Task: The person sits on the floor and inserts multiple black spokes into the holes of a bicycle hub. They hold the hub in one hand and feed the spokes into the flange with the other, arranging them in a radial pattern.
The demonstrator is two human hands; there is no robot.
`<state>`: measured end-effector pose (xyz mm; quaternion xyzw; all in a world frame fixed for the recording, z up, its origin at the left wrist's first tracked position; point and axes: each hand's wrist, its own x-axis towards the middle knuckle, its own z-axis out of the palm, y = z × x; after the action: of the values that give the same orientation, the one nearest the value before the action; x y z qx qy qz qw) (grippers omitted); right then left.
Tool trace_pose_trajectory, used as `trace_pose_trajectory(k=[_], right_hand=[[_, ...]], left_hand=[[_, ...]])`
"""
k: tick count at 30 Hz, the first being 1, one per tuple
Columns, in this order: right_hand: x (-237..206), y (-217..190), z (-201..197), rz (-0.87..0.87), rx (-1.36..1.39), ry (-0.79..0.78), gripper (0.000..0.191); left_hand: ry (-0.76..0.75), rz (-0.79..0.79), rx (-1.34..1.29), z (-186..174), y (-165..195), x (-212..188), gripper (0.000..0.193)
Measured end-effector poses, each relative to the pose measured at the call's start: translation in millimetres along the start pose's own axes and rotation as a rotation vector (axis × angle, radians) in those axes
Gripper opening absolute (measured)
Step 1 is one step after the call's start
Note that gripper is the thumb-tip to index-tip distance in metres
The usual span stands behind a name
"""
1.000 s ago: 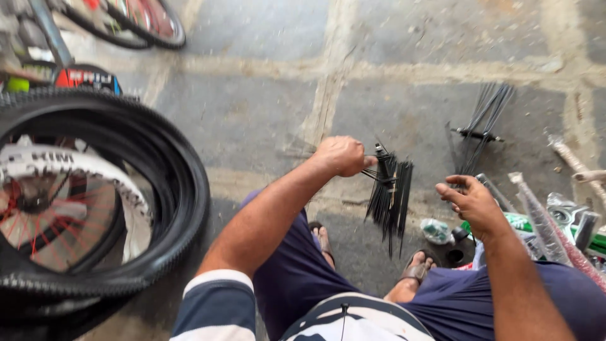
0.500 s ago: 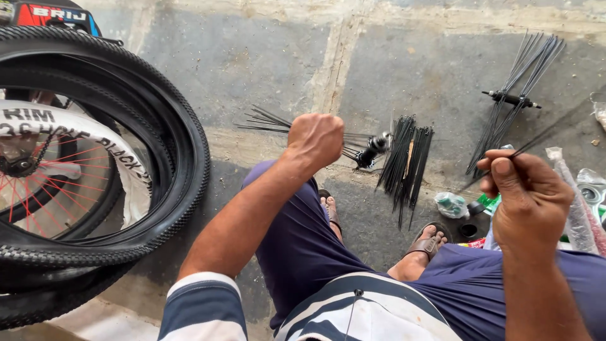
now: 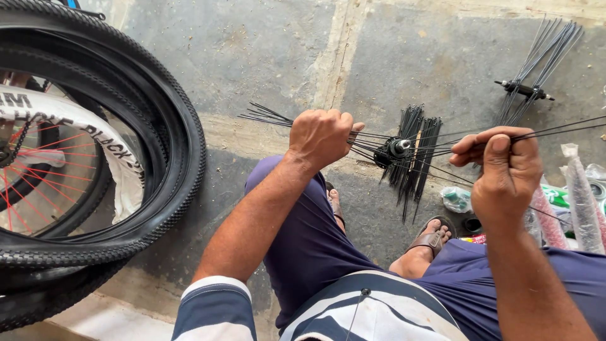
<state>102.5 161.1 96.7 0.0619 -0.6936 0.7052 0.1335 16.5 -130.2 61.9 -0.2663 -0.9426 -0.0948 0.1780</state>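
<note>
Both hands (image 3: 322,136) (image 3: 502,167) spread apart — black spokes (image 3: 416,148) fanned between them.

Black spokes (image 3: 413,155); black knobbly tyre (image 3: 180,158); red spokes on wheel (image 3: 38,189); navy shorts (image 3: 315,246); navy-and-white striped shirt (image 3: 353,312); grey stone floor (image 3: 252,57); brown sandal (image 3: 432,237).

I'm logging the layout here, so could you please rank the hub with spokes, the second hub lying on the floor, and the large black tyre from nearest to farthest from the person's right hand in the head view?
From the right hand:
1. Hub with spokes, just left of it, between the hands.
2. Second hub, on the floor above it.
3. Large black tyre, far left.
</note>
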Motion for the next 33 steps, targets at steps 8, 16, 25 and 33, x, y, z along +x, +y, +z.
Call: trace_pose_trajectory(k=[8,16,25,33], right_hand=[[1.8,2.6,-1.9,0.002,0.039,-0.013,0.027],[15.9,-0.8,8.8,-0.017,-0.146,-0.039,0.024],[21.8,-4.2,9.7,0.004,-0.065,-0.063,0.023],[36.1,-19.9,16.6,-0.021,-0.470,-0.103,0.023]], left_hand=[[-0.003,-0.017,0.018,3.2,-4.4,0.4,0.050],[0.003,-0.016,0.028,11.0,-3.2,-3.1,0.051],[-0.015,-0.054,0.028,11.7,-6.6,-3.9,0.051],[0.001,-0.026,0.020,16.5,-5.7,-3.9,0.051]])
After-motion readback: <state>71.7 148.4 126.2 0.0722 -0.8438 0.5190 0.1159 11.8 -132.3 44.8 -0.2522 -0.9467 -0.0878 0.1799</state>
